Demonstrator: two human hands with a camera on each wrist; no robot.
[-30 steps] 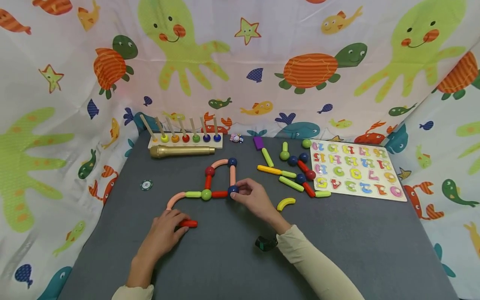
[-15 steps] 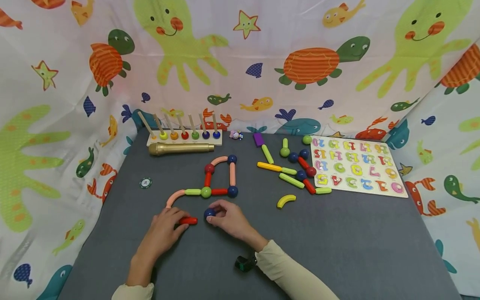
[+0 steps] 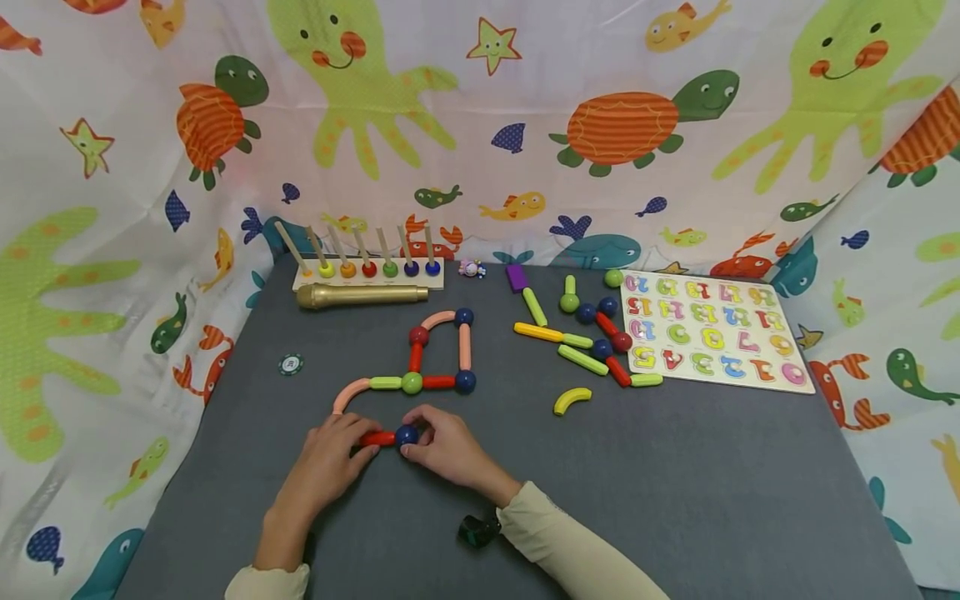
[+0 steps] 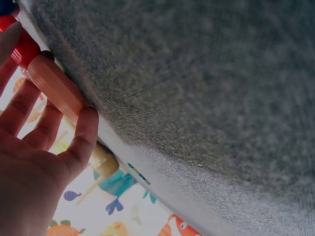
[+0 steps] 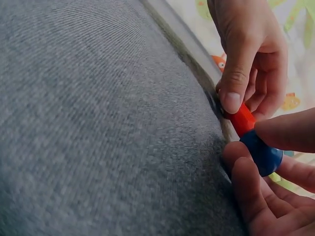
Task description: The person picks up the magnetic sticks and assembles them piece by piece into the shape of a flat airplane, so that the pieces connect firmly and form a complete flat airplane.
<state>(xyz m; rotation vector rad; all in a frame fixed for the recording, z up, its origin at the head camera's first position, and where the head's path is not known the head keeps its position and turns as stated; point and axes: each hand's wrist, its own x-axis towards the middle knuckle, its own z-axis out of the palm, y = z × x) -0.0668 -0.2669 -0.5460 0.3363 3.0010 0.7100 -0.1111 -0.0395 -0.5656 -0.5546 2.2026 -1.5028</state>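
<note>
My left hand [image 3: 327,467] grips a red magnetic rod [image 3: 377,438] between thumb and fingers, its far end hidden under the hand. The right hand [image 3: 448,450] pinches a dark blue ball [image 3: 407,435], which touches the rod's free end; in the right wrist view, ball [image 5: 263,153] and rod [image 5: 242,119] meet. A curved peach rod [image 3: 350,393] runs from the left fingers to a light green rod [image 3: 386,383]. In the left wrist view, fingers also touch a peach rod [image 4: 59,88]. Beyond, a green ball [image 3: 412,382] joins a closed loop of rods and balls.
Loose rods and balls lie at right, with a yellow curved rod [image 3: 572,401] nearest. A number puzzle board [image 3: 716,333] lies behind them. A peg board [image 3: 372,272], gold microphone [image 3: 362,296] and round chip [image 3: 291,364] are at left. A patterned cloth [image 3: 480,167] hangs behind.
My right hand has moved from the loop's lower right corner towards the left, bringing a blue ball against the red rod. The left hand has stayed on the rod.
</note>
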